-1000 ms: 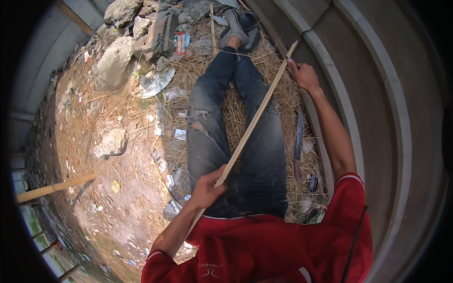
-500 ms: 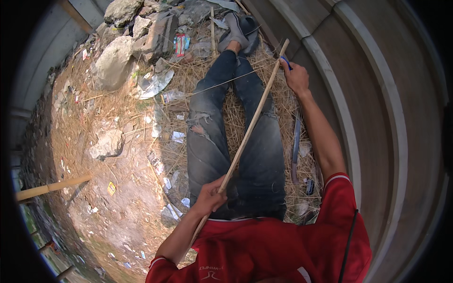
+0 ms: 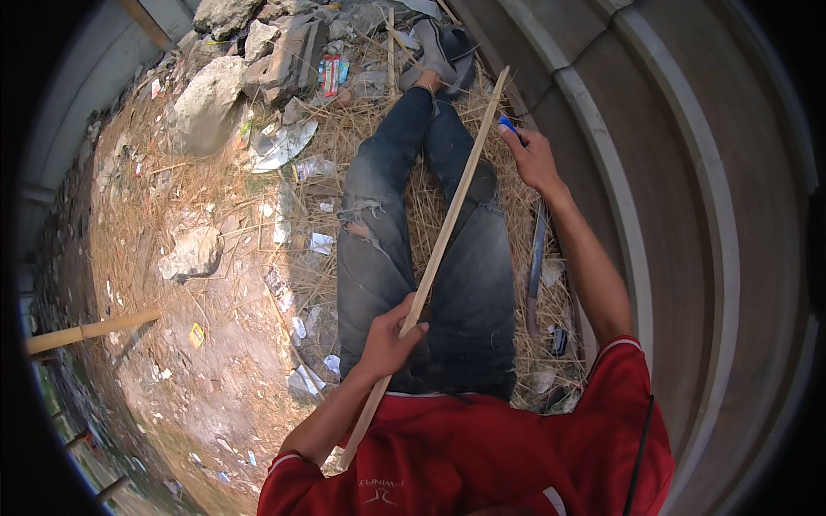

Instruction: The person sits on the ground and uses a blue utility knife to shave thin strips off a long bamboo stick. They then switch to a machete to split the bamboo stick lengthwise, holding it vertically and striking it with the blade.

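A long pale bamboo strip (image 3: 456, 202) slants over my legs, from beside my waist up toward my feet. My left hand (image 3: 387, 346) is closed around its lower part above my lap, thumb across the top. To the right of the strip's upper part, my right hand (image 3: 537, 162) grips a small blue cutter (image 3: 508, 125). Its blade cannot be made out. A narrow gap separates the cutter from the strip. My outstretched legs (image 3: 383, 249) in torn dark jeans lie under the strip, ankles crossed.
A long-bladed knife (image 3: 536, 258) lies on the straw beside my right leg. Grey ribbed panels (image 3: 662, 172) rise close on my right. Rocks (image 3: 206, 99) and litter cover the ground to the left, where a bamboo pole (image 3: 95, 332) also juts in.
My right hand with the cutter has come away from the strip's far end and a little toward me. The strip's far end has shifted slightly left, and my left hand has moved slightly up.
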The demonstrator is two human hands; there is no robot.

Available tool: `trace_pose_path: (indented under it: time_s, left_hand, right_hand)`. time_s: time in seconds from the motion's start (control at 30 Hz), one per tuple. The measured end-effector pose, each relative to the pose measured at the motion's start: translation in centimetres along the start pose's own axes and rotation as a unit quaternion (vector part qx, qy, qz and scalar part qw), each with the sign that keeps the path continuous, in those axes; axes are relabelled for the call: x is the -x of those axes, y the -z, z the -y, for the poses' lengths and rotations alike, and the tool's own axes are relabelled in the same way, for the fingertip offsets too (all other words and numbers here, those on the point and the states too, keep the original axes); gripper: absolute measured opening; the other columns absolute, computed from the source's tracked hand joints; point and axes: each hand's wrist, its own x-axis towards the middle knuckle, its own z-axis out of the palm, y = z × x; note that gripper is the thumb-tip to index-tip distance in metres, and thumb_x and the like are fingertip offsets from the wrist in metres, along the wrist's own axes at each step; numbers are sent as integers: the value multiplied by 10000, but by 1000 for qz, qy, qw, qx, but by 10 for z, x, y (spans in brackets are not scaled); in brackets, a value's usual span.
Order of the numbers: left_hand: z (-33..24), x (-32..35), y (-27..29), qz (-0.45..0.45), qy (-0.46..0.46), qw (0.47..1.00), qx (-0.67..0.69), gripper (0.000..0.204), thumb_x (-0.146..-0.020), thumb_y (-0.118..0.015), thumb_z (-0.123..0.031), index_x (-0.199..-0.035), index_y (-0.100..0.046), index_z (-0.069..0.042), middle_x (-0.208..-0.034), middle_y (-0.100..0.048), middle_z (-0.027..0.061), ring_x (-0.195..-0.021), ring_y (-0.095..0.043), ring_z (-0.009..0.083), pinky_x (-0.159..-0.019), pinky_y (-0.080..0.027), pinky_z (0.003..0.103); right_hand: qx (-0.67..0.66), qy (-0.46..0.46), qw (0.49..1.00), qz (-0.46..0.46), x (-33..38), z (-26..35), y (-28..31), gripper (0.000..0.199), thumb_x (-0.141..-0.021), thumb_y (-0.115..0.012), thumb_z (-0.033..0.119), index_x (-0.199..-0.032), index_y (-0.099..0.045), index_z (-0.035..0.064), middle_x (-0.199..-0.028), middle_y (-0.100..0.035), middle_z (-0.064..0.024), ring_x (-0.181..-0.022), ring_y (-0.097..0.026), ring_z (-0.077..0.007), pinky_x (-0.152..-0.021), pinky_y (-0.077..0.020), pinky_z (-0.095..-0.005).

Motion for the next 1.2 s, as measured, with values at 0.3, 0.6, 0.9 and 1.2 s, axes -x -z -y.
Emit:
trace_pose_path:
  time_s: [0.3, 0.6, 0.9, 1.2]
  left_hand:
    - [1, -41, 12, -137, -54, 970, -193, 536, -884, -716, -133, -1347, -557, 84, -1088, -726, 234, -1000, -709, 190, -870, -535, 301]
    - [-30, -58, 11, -104, -7, 984, -147, 374, -864, -696, -117, -1190, -644, 57, -945, -756, 163, -881, -727, 155, -773, -546, 297]
    - [-33, -35, 11, -76, 22, 980, -182, 413, -872, -717, -80, -1249, -625, 63, -979, -728, 79, -886, -657, 98, -802, -521, 267]
    - [-27, -14, -3, -41, 38, 995, -78, 385, -879, -687, -49, -1242, -622, 63, -975, -738, 92, -892, -658, 83, -796, -518, 250]
  right_hand:
    - [15, 40, 972, 233, 105, 59, -36, 596, -980, -557, 518, -747, -664, -20, -599, -579, -224, -588, -593, -406, -610, -448, -489]
    - [24, 94, 948, 303, 166, 89, -64, 544, -983, -566, 487, -734, -679, 17, -654, -627, -244, -663, -625, -461, -624, -483, -530]
    - [76, 37, 984, 154, 112, 48, -67, 655, -968, -530, 575, -812, -715, -33, -704, -644, -287, -747, -659, -476, -710, -511, -546]
    - [62, -23, 987, 145, 53, 24, -8, 719, -1001, -475, 576, -729, -665, -62, -589, -564, -267, -613, -609, -447, -631, -467, -519]
